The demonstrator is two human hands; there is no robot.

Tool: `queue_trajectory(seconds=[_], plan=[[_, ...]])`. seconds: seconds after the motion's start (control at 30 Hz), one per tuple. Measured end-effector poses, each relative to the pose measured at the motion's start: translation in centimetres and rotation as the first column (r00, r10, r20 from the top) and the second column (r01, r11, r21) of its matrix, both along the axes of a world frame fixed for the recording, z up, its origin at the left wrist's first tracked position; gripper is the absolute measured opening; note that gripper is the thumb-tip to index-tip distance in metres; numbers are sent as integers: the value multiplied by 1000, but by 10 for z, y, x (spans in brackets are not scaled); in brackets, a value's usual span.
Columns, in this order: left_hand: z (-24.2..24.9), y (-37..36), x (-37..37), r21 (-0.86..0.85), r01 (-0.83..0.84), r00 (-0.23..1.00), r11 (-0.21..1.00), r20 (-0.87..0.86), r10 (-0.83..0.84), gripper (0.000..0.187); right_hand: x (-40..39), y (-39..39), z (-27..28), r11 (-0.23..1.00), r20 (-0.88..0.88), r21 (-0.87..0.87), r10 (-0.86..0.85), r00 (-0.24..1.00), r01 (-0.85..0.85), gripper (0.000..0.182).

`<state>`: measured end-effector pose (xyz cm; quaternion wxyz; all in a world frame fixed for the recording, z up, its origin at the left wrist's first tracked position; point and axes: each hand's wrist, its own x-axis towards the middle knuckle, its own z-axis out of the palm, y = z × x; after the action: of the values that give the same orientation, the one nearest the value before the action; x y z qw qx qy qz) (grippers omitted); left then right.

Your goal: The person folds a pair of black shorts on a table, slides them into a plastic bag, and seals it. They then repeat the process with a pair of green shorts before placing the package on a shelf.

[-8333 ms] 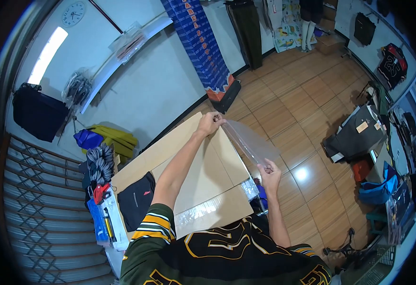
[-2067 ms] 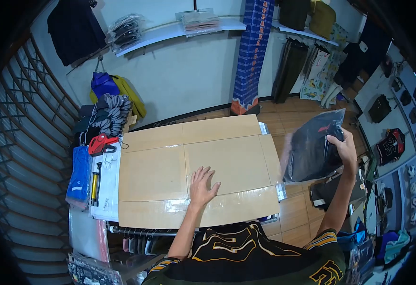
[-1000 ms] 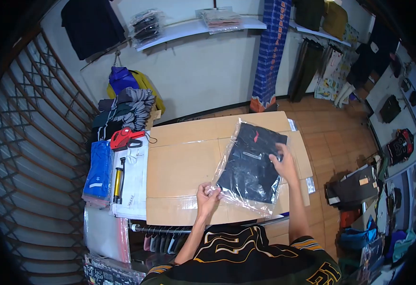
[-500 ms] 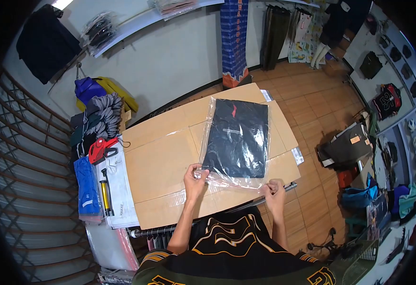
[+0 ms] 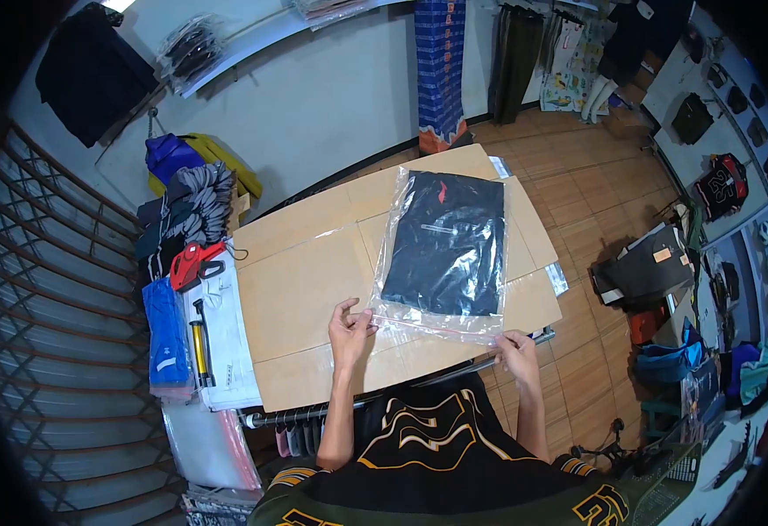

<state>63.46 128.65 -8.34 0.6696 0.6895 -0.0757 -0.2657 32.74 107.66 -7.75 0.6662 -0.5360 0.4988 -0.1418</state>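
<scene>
A dark folded garment with a small red mark lies inside a clear plastic bag [image 5: 445,241] on the cardboard-covered table [image 5: 305,272]. The bag's open-looking edge, with a thin reddish strip, faces me. My left hand [image 5: 349,335] pinches the left corner of that edge between thumb and fingers. At the right corner, my right hand [image 5: 515,355] grips the same edge. The plastic is stretched fairly straight between both hands, and the garment sits beyond it, untouched by my fingers.
Left of the cardboard are a red tool [image 5: 195,266], a yellow and black pump [image 5: 200,344] and blue packaged clothing [image 5: 166,337]. Folded clothes [image 5: 195,206] are stacked behind them. A patterned column [image 5: 441,74] stands beyond the table. A metal rail runs along the near edge.
Both hands have spread slightly apart, pulling the bag's near edge straighter and flatter. The garment appears slightly higher and further right, with the whole view shifted a little.
</scene>
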Motion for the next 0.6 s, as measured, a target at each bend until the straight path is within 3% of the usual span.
queue_trajectory(seconds=[0.2,0.4,0.6], plan=[[-3,5,3,22,9,1000,1000,17,-9,42,5,4,18,1000,-18,14,-25,1000,25,19],[-9,4,1,-37,14,997,999,72,-11,36,1,6,0,999,7,-42,1,1000,-1,16],[-6,4,4,13,49,997,999,56,-50,37,3,6,12,1000,-24,3,-2,1000,2,25]])
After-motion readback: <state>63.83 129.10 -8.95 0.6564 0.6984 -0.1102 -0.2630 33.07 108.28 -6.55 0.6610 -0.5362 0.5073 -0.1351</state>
